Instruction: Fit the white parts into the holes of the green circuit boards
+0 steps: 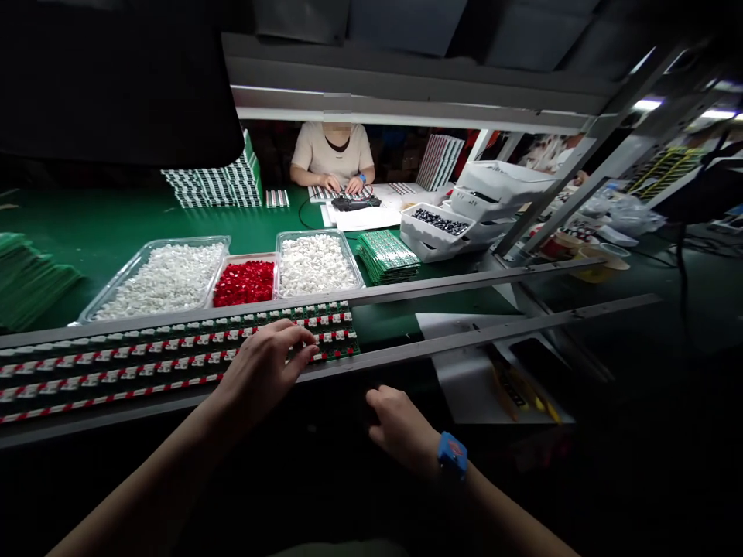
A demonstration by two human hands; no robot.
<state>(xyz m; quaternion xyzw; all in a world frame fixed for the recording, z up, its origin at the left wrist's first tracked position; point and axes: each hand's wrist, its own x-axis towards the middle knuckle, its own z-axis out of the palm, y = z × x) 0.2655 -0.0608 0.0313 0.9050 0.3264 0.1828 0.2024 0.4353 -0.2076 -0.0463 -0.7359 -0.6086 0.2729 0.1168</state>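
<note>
My left hand rests on a green circuit board panel filled with rows of white and red connectors, lying between two metal rails. Its fingers curl down onto the panel's right part, pinched together near the connectors; what they hold is too small to see. My right hand, with a blue wristband, hangs below the near rail in the dark, fingers curled under, nothing visible in it.
Behind the far rail stand three clear trays: white parts, red parts, white parts. A stack of green boards and white bins lie to the right. Another person works across the green table.
</note>
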